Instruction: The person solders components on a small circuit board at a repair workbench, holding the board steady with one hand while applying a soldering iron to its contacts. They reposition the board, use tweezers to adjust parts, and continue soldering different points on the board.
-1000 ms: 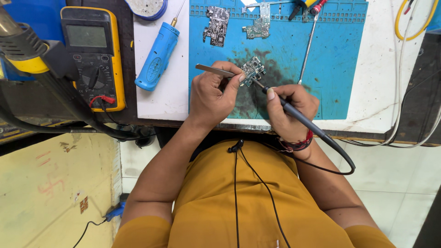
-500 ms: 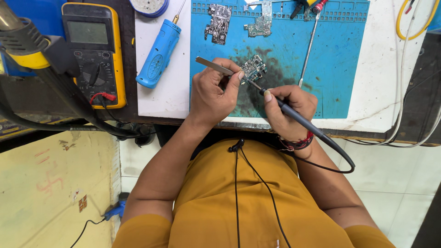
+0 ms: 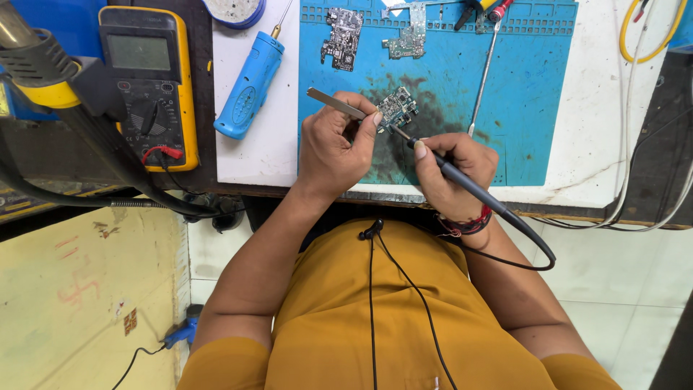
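My left hand (image 3: 336, 148) pinches metal tweezers (image 3: 334, 103) against a small circuit board (image 3: 396, 108) lying on the blue mat (image 3: 534, 87). My right hand (image 3: 453, 172) grips a soldering iron (image 3: 462, 179), tip touching the board. A yellow multimeter (image 3: 148, 79) sits on the counter (image 3: 599, 144), well left.

Yellow cable (image 3: 642, 36) cut off; tweezer tips hidden

The flat silver metal tweezers (image 3: 336, 104) look smooth and shiny, while the slim black plastic soldering iron (image 3: 462, 179) is matt. The small green circuit board (image 3: 396, 108) glints with bare metal parts on a matt blue rubbery mat (image 3: 534, 108), stained dark. The chunky blue plastic tool (image 3: 249, 85) looks smooth.
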A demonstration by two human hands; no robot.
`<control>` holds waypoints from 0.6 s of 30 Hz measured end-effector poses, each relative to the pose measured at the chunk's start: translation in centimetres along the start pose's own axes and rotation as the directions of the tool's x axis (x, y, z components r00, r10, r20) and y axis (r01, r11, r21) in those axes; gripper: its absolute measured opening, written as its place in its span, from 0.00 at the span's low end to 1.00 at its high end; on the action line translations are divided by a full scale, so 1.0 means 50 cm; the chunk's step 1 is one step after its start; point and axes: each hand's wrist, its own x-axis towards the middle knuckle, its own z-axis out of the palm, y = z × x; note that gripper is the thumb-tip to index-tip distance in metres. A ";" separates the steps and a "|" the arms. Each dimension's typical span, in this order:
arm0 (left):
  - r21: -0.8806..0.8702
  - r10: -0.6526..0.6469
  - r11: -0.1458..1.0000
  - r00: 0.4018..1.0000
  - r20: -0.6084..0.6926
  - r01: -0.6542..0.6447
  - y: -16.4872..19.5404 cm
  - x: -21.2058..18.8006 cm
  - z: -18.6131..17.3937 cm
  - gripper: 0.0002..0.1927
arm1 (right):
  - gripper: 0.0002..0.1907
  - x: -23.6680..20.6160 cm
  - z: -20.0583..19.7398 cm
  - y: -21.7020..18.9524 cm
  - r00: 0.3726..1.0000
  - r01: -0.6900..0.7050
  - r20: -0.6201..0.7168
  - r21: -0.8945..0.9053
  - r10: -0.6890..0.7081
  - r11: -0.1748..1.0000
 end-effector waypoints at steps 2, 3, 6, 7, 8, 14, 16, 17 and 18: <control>0.007 0.002 1.000 1.000 -0.008 -0.002 0.000 0.000 0.000 0.05 | 0.04 0.001 0.001 0.000 1.000 0.022 -0.001 0.007 -0.022 1.000; 0.008 -0.001 1.000 1.000 -0.010 0.001 0.000 0.000 0.000 0.05 | 0.04 0.001 0.001 0.000 0.999 0.033 -0.002 0.011 -0.033 0.999; 0.012 -0.003 1.000 1.000 -0.014 0.003 0.001 0.000 0.000 0.05 | 0.04 0.001 0.000 -0.001 1.000 0.001 0.000 0.012 -0.001 1.000; 0.014 0.001 1.000 1.000 -0.015 -0.001 0.001 0.000 -0.001 0.05 | 0.04 0.001 0.001 -0.002 1.000 0.012 0.004 0.012 -0.012 1.000; 0.015 0.005 1.000 1.000 -0.015 -0.005 0.001 0.000 -0.001 0.05 | 0.04 0.001 0.001 -0.002 1.000 0.023 0.007 0.013 -0.023 1.000; -0.003 -0.003 1.000 1.000 -0.014 0.003 0.002 -0.002 -0.002 0.04 | 0.04 0.001 -0.001 0.000 0.999 0.050 0.021 -0.009 -0.050 0.999; -0.001 -0.017 1.000 1.000 -0.013 0.017 0.002 -0.001 -0.002 0.04 | 0.04 0.002 0.000 0.003 0.998 0.054 0.023 -0.010 -0.054 0.998; -0.001 -0.022 1.000 1.000 -0.011 0.022 0.002 0.002 -0.001 0.04 | 0.04 0.001 0.000 0.005 0.999 0.036 0.011 -0.008 -0.036 0.999; -0.002 -0.023 1.000 1.000 -0.010 0.023 0.001 0.003 0.000 0.04 | 0.04 0.000 0.000 0.006 1.000 0.018 0.000 -0.005 -0.018 1.000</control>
